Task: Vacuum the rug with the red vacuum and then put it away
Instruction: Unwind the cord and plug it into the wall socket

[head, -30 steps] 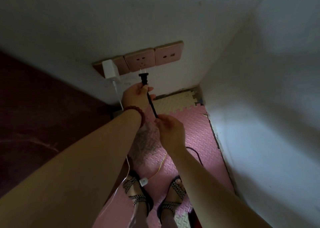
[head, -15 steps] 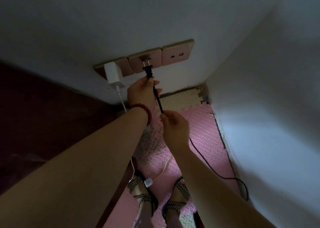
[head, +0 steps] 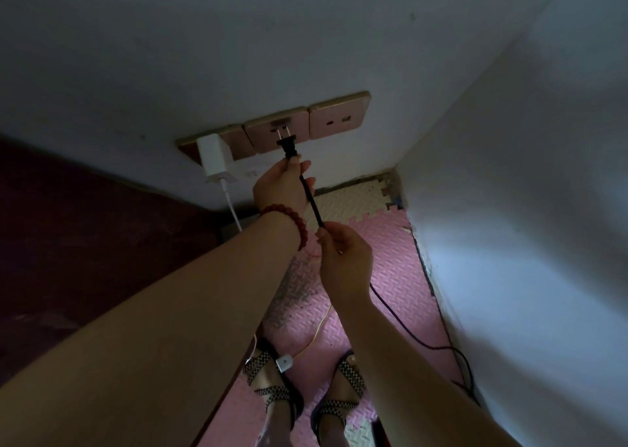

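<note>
So here's where we're at. Our left hand (head: 280,188) has its fingers curled round the back of the small black two-prong plug (head: 288,146). The prongs point to 12 o'clock, at the middle rose-gold socket plate (head: 268,131) on the wall. The prong tips sit right at the slots, but most of the metal shows, so we'd call it not seated. Whether it's going in or coming out, we can't tell.

Our right hand (head: 343,259), at about 5 o'clock from the left, pinches the thin black cord (head: 312,205) between thumb and fingertips. We reckon that keeps the lead taut so its weight doesn't drag the plug sideways. From there the cord trails toward 4 o'clock across the pink foam puzzle mat (head: 390,270) and along the foot of the side wall.

At 9 o'clock of the plug, a white block charger (head: 214,157) sits in the next plate. It's close, which is probably why the left hand comes in from below and not from the side.

The red vacuum itself isn't in view. We only see what we take to be its lead, which is matte black and thin, straight between our hands and looping loosely on the floor. The dark maroon surface (head: 85,242) out at 9 o'clock might be the rug, but it's too dim to say.
</note>
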Available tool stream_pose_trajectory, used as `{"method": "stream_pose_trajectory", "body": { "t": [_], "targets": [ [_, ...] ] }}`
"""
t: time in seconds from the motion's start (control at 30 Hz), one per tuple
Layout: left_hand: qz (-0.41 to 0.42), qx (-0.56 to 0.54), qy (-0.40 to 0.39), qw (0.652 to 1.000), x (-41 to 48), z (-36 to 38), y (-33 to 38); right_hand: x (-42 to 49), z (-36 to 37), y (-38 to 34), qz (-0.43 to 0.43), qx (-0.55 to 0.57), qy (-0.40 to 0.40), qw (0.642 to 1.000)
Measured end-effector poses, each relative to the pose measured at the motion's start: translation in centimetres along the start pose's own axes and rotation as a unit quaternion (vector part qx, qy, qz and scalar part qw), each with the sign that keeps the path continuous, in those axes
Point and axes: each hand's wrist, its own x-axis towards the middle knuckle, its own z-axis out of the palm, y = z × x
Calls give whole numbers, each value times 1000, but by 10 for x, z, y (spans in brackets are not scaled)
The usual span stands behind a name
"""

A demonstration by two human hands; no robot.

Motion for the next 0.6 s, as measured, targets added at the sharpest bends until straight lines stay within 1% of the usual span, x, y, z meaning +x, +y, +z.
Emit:
{"method": "stream_pose_trajectory", "body": {
  "t": [0.2, 0.3, 0.4, 0.5, 0.6],
  "targets": [
    [11, 2, 22, 1000, 5, -5, -1, 0, -6, -6, -7, -2, -21, 1000],
    [9, 12, 19, 1000, 11, -5, 2, 2, -5, -9, -2, 3, -34, 999],
    [-5, 11, 9, 1000, 12, -4, 6, 2, -4, -11, -4, 5, -23, 1000],
    [7, 9, 29, 1000, 12, 1, 11, 2, -1, -16, -8, 7, -16, 1000],
    [24, 39, 43, 998, 11, 7, 15, 1, 1, -22, -20, -4, 3, 1000]
  ]
}}
